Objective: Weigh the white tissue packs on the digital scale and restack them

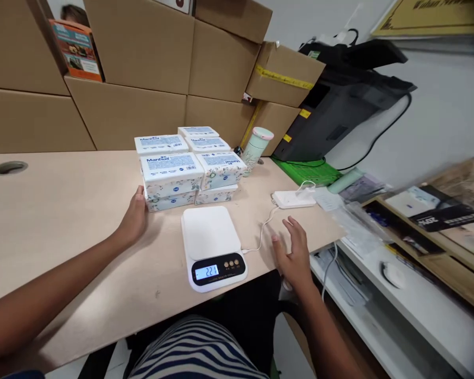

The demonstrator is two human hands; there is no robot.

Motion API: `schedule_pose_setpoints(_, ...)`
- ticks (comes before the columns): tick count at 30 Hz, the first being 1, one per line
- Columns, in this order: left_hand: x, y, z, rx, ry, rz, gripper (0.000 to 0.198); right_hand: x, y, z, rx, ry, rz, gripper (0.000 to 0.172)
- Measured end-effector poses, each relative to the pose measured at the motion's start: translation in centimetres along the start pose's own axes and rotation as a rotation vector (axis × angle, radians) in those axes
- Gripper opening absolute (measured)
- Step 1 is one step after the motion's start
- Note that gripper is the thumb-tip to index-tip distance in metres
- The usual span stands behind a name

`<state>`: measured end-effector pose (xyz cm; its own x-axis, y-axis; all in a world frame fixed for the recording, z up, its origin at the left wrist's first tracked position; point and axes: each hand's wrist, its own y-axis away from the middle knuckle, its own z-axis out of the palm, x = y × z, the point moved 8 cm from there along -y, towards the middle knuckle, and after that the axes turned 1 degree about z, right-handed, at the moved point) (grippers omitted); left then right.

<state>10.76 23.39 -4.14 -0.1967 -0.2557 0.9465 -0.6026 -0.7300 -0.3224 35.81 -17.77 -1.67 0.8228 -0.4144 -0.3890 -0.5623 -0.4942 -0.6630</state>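
Observation:
My left hand [135,218] rests against the left side of a stack of tissue packs [171,181], fingers stretched along it and partly hidden. The packs are white with blue print and a floral pattern, lying in two columns, the front ones stacked on others. In front of them is a white digital kitchen scale [211,231] with nothing on its plate; its lit display [207,272] appears to read 2.21. To the right of the scale, my right hand [294,255] hovers near the desk's front edge, fingers apart and holding nothing. A white cable [261,237] runs from the scale's right side.
A white power strip [294,198] lies on the right of the desk [82,210]. Behind the packs stands a pale green tumbler [256,147]. Cardboard boxes [142,52] form a wall at the back. A black printer-like machine [332,105] and a white shelf [411,295] flank the right.

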Motion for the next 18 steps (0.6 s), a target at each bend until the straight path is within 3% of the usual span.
schedule_pose_setpoints(6, 0.7, 0.1, 0.0, -0.003, -0.032, -0.035, 0.098, 5.3, -6.0, 4.6, -0.152, 0.048, -0.122, 0.047)
schedule_pose_setpoints(9, 1.4, 0.3, 0.3, 0.019, -0.048, -0.040, 0.108, 9.2, -8.7, 5.5, -0.116, 0.015, -0.144, 0.048)
schedule_pose_setpoints(12, 2.0, 0.5, 0.4, 0.037, -0.085, -0.038, 0.109, 11.6, -8.9, 6.3, -0.121, -0.010, -0.154, 0.053)
schedule_pose_setpoints(18, 2.3, 1.2, -0.6, 0.115, -0.160, -0.003, 0.108, 11.0, -6.3, 8.9, -0.471, 0.109, -0.283, 0.056)
